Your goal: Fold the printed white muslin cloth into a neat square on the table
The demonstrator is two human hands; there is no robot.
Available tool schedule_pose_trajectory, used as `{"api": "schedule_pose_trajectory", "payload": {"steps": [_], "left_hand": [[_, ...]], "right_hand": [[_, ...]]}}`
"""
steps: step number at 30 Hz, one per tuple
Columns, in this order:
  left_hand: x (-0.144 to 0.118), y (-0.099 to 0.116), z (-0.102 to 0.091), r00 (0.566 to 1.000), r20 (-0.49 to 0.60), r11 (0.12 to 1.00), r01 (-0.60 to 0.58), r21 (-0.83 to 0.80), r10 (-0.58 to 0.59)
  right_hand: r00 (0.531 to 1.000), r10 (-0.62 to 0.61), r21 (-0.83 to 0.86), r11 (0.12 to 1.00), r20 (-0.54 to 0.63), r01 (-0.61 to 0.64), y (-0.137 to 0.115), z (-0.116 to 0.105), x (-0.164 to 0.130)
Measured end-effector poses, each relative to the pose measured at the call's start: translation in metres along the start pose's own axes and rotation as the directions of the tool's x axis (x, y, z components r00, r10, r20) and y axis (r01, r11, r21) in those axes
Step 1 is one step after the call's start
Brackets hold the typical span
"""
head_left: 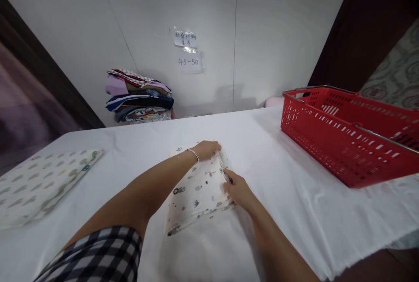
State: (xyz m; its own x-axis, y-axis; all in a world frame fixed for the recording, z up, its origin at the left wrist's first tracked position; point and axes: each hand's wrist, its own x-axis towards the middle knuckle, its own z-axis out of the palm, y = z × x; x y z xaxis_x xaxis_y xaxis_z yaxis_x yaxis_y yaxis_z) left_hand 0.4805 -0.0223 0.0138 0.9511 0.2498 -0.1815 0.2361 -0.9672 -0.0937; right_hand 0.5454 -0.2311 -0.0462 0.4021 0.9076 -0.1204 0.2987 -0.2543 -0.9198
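Nearest the lens, at the bottom left of the frame, we see our checked sleeve (pixel 98 253), and from it our left arm runs up to the centre. Our left hand (pixel 207 149) lies flat with fingers together, pressing the far edge of a small printed cloth (pixel 196 194) that rests folded on the white table cover (pixel 294 194) in the middle of the picture. Our right hand (pixel 238 190) pinches the cloth's right edge between thumb and fingers.

We judge that we are midway through folding this cloth: one fold is laid and we are squaring its edge. The next move calls for keeping the far edge pinned while we draw the right side over evenly, corners matched.

At the left edge lies another folded printed cloth (pixel 39 181). A red basket (pixel 343 138) sits at the right, and a stack of fabrics (pixel 139 96) stands against the wall in the upper left.
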Motion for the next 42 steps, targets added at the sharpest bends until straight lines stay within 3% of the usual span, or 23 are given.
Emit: {"api": "schedule_pose_trajectory", "payload": {"steps": [5,11,14,18,24,36,42], "left_hand": [[0.002,-0.003,0.0,0.999,0.005,0.998,-0.051,0.046,0.051],[0.007,-0.003,0.0,0.958,-0.063,0.953,-0.268,0.142,0.279],[0.009,-0.001,0.001,0.945,-0.08,0.942,-0.303,0.144,0.317],[0.011,-0.002,0.002,0.948,-0.074,0.946,-0.299,0.126,0.31],[0.017,-0.004,-0.002,0.961,0.023,0.946,-0.274,0.173,0.274],[0.013,-0.003,-0.006,0.967,-0.004,0.952,-0.249,0.175,0.254],[0.021,-0.006,-0.021,0.98,0.017,0.962,-0.197,0.187,0.197]], "right_hand": [[1.0,0.007,-0.021,1.0,0.007,-0.007,-0.004,-0.002,-0.002],[1.0,0.012,-0.025,1.0,0.006,-0.011,-0.007,-0.002,-0.004],[0.999,0.033,-0.011,0.999,0.007,-0.032,-0.006,-0.002,-0.004],[0.999,0.05,0.004,0.999,0.016,-0.05,-0.003,-0.002,-0.002],[0.999,0.051,0.023,0.998,0.017,-0.051,0.0,-0.001,-0.001],[0.998,0.047,0.004,0.999,0.041,-0.048,-0.004,-0.002,-0.004],[0.998,0.049,-0.08,0.996,0.029,-0.047,-0.007,-0.007,-0.006]]}}
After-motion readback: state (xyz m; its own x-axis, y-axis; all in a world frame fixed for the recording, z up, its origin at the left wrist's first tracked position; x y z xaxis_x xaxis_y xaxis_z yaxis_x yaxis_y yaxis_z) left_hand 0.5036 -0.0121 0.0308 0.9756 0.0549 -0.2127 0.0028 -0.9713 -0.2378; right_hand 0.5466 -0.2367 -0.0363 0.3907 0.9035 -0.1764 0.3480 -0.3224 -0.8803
